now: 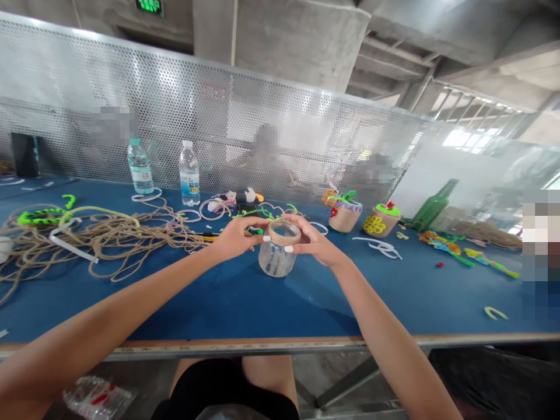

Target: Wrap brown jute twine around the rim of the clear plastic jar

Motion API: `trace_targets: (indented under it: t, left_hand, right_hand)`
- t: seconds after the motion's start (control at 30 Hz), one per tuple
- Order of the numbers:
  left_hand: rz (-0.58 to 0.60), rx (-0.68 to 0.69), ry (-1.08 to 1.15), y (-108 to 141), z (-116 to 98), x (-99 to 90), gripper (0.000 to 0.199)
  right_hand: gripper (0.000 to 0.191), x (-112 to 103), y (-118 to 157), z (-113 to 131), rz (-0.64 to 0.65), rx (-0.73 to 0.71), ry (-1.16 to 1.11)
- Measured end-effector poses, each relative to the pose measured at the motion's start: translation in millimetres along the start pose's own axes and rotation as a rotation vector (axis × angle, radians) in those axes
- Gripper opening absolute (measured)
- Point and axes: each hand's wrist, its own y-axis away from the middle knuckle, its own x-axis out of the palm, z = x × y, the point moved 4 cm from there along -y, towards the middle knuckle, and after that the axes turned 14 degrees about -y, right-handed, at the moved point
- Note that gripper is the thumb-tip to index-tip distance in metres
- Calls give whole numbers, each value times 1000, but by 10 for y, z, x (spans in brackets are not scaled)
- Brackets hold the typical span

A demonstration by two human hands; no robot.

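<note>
A clear glass jar point(276, 263) stands upright on the blue table in front of me, with brown twine point(286, 240) wound around its neck. From the left, my left hand point(242, 238) pinches at the jar's rim, thumb in front and fingers behind. On the other side, the fingers and thumb of my right hand point(314, 240) close around the wrapped neck. A loose tangle of twine point(144, 233) lies left of my left hand, and a yellow-and-black tool point(209, 237) pokes out beside that hand, partly hidden.
Two water bottles point(189, 175) stand near the perforated metal screen point(175, 105). Two twine-wrapped jars with pipe-cleaner decorations point(345, 217) are behind and right of my right hand. A green glass bottle point(435, 205) leans farther right, near colourful pipe cleaners point(446, 245). The table edge point(306, 344) runs before my lap.
</note>
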Motion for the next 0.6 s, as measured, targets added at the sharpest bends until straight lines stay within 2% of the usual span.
trace_targets:
  t: [0.1,0.27,0.43,0.5,0.6]
  left_hand:
    - [2,-4,3,6,-7,15,42]
    - [-9,-21,11,-15,27,-4,43]
    - [-29,-43,21,-42,67,-38,38]
    - [-44,-47,17,-38,64,-35,36]
    - [-56,-52,10,-26,53,-26,32]
  right_hand:
    - [80,50,-7,-27,-9,-4,25]
    - [77,37,-14,-44,-141,-53,94]
    - [70,-16,-4,-7,-37,-36,60]
    - [73,4,-11,-12,-1,-36,57]
    - [82,46,-36,-43,-49,-70,87]
